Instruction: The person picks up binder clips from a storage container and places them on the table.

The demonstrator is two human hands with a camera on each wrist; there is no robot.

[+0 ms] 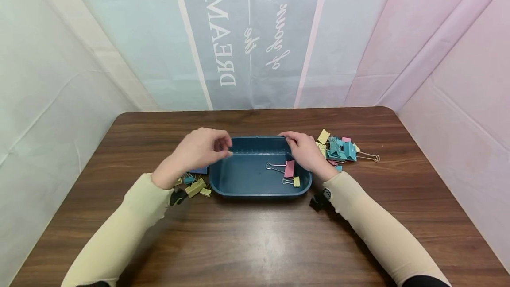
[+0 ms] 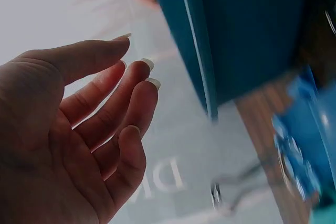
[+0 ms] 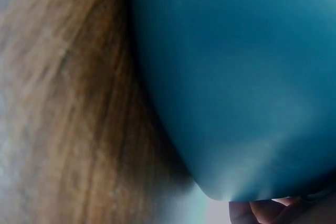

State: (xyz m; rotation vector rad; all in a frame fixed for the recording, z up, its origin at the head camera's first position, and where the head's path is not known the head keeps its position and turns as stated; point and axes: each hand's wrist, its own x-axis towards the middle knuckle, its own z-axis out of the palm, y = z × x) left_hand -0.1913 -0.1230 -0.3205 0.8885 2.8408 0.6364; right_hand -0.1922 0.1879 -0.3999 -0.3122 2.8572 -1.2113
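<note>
A dark blue plastic tray (image 1: pixel 247 175) stands on the table with a pink binder clip (image 1: pixel 289 169) and a small yellow binder clip (image 1: pixel 296 182) at its right end. My right hand (image 1: pixel 306 152) grips the tray's far right corner, thumb over the rim. In the right wrist view, the tray's outer wall (image 3: pixel 236 87) fills much of the picture, with fingers (image 3: pixel 262 211) at its lower edge. Over the tray's left end hovers my left hand (image 1: pixel 199 149), fingers loosely bent and holding nothing. The left wrist view shows that hand's bare palm and fingers beside the rim (image 2: pixel 197 40).
Left of the tray lies a pile of yellow, teal and blue binder clips (image 1: pixel 195 188), partly hidden by the left hand. A heap of teal, yellow and pink clips (image 1: pixel 341 149) lies to the right. Fabric curtains (image 1: pixel 263 92) enclose the wooden table (image 1: pixel 259 242) behind and at the sides.
</note>
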